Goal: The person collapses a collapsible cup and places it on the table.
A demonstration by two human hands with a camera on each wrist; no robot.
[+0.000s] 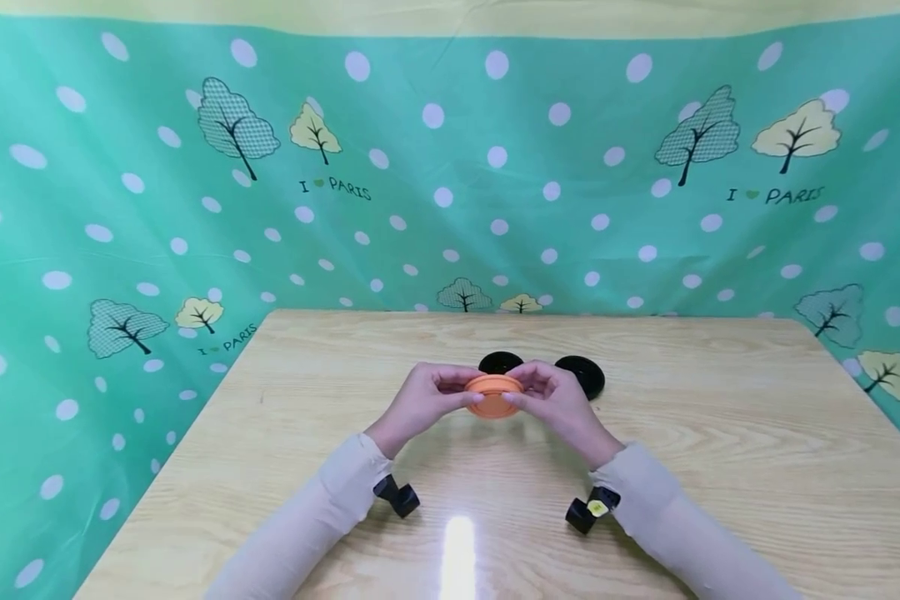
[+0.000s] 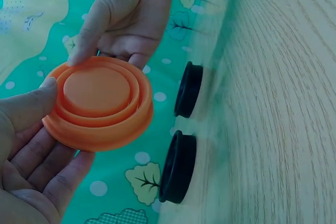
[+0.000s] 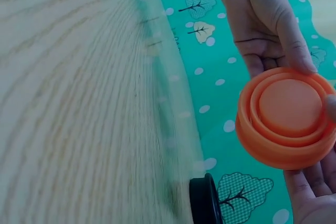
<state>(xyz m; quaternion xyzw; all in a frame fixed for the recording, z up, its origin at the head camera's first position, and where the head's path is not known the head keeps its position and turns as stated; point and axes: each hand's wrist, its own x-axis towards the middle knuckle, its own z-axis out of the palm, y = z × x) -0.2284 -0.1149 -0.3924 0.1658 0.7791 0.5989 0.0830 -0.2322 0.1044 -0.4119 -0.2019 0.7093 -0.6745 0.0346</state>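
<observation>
Both hands hold up an orange collapsible cup (image 1: 493,408), folded flat into concentric rings, above the table. On its left edge, my left hand (image 1: 426,402) pinches it, thumb on the ringed face and fingers behind. My right hand (image 1: 562,406) grips the opposite edge in the same way. The left wrist view shows the cup (image 2: 97,90) with its round flat base facing the camera. In the right wrist view the cup (image 3: 289,111) is partly cut off by the frame's side.
Behind the hands, two round black lid-like pieces lie on the wooden table (image 1: 307,375): one on the left (image 1: 500,361), one on the right (image 1: 587,377), partly hidden by the right hand. A green patterned cloth (image 1: 397,183) hangs behind the table.
</observation>
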